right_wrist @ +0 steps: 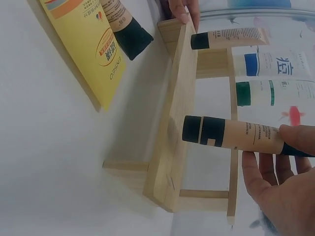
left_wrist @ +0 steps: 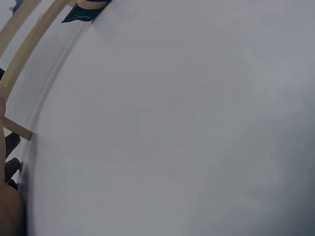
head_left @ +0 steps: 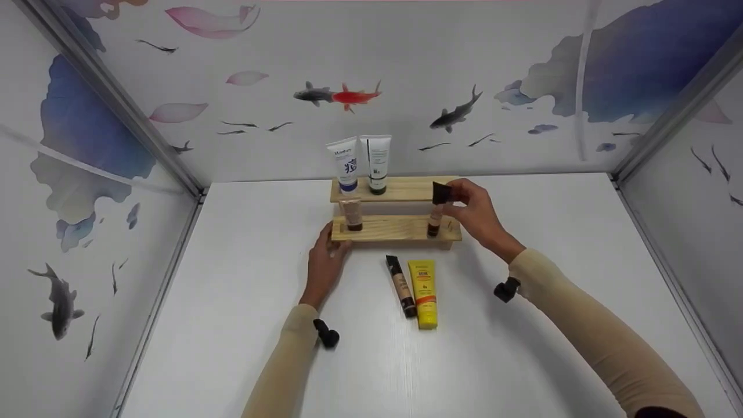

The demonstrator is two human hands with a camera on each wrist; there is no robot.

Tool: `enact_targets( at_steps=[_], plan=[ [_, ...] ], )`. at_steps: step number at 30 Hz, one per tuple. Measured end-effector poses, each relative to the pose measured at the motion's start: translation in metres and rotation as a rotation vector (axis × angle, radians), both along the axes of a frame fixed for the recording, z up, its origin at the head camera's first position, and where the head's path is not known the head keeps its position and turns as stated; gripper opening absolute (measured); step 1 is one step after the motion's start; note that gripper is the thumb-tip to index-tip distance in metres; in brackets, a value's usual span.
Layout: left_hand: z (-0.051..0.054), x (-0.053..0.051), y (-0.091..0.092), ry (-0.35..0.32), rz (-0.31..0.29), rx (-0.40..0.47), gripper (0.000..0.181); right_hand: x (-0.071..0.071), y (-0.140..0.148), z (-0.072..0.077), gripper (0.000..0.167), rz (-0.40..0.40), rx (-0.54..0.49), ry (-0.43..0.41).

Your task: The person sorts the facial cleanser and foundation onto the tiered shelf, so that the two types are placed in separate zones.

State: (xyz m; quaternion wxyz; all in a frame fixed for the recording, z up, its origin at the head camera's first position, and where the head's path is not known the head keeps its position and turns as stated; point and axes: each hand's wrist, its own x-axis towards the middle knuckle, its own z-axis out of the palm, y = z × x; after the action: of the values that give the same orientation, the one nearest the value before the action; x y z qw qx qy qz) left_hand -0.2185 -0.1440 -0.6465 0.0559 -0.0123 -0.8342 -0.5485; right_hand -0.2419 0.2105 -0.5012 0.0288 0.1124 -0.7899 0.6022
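Note:
My right hand [head_left: 479, 215] pinches a beige squeeze tube [right_wrist: 251, 133] by its black flat end, its dark cap pointing down at the right part of the lower shelf. Whether that cap touches the wood I cannot tell. The two-tier wooden rack [head_left: 400, 228] is gripped at its lower left end by my left hand [head_left: 326, 270], mostly cut off in the left wrist view. On the lower shelf's left stands another beige tube [head_left: 352, 215], cap down. The upper shelf holds a white tube with blue cap [head_left: 346, 165] and a white tube with dark green cap [head_left: 377, 164].
In front of the rack, a slim beige-and-black tube [head_left: 401, 285] lies beside a yellow tube [head_left: 424, 293] on the white table [head_left: 371, 371]. A printed back wall [head_left: 261, 145] with painted fish rises behind the rack, and side walls flank the table.

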Motion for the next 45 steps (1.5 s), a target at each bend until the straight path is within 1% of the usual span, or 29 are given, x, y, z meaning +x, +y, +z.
enact_targets(
  at_steps=[8,15,20,24,30,37,45],
  plan=[
    [0.002,0.002,0.002,-0.011,0.012,-0.034,0.074,-0.003,-0.017,-0.001,0.038,0.028,-0.005,-0.02],
    [0.001,0.003,0.001,-0.003,0.006,-0.02,0.073,-0.005,-0.03,-0.002,0.039,0.051,-0.029,-0.029],
    [-0.002,0.003,0.0,-0.002,-0.001,-0.008,0.074,-0.008,-0.037,-0.001,0.039,0.065,-0.023,-0.015],
    [-0.003,0.003,-0.002,0.015,-0.013,0.0,0.075,-0.009,-0.043,0.0,0.038,0.076,0.0,-0.003],
    [-0.005,0.002,-0.004,0.058,-0.046,0.024,0.078,-0.012,-0.05,0.002,0.036,0.105,-0.017,-0.006],
    [-0.003,0.002,-0.003,0.053,-0.047,0.027,0.076,-0.013,-0.06,0.003,0.039,0.106,-0.015,-0.006],
    [-0.002,0.002,-0.002,0.041,-0.041,0.024,0.075,-0.017,-0.069,0.001,0.033,0.128,-0.005,0.012]
  ],
)
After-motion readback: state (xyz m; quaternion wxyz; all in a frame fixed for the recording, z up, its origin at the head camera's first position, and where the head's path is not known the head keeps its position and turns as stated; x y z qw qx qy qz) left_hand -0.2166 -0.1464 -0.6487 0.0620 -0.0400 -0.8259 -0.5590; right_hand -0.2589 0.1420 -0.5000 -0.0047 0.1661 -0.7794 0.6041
